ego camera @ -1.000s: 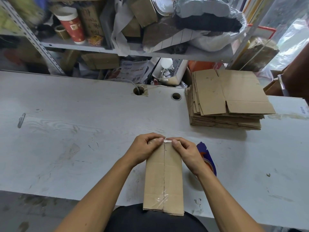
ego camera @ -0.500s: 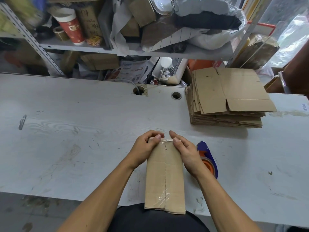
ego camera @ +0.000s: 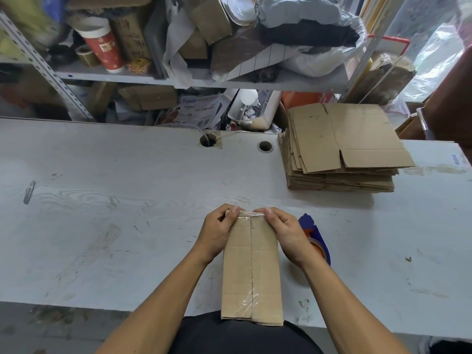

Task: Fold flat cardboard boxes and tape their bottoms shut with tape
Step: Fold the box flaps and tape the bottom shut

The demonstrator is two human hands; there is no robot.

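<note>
A folded cardboard box [ego camera: 251, 272] stands on the table's near edge, its closed flaps facing up, with clear tape along the centre seam. My left hand [ego camera: 217, 229] grips the box's far left corner, fingers curled over the edge. My right hand [ego camera: 286, 231] grips the far right corner the same way, thumb on the tape end. A blue and orange tape dispenser [ego camera: 315, 238] lies just right of the box, partly hidden by my right wrist. A stack of flat cardboard boxes [ego camera: 339, 152] sits at the back right.
The white table [ego camera: 115, 213] has two cable holes [ego camera: 265, 146] near its far edge and a small metal clip [ego camera: 28, 192] at the left. Cluttered metal shelves [ego camera: 178, 80] rise behind the table.
My fingers opened briefly half a second ago, then curled back over the box's far edge and the tape end. The box stays in place.
</note>
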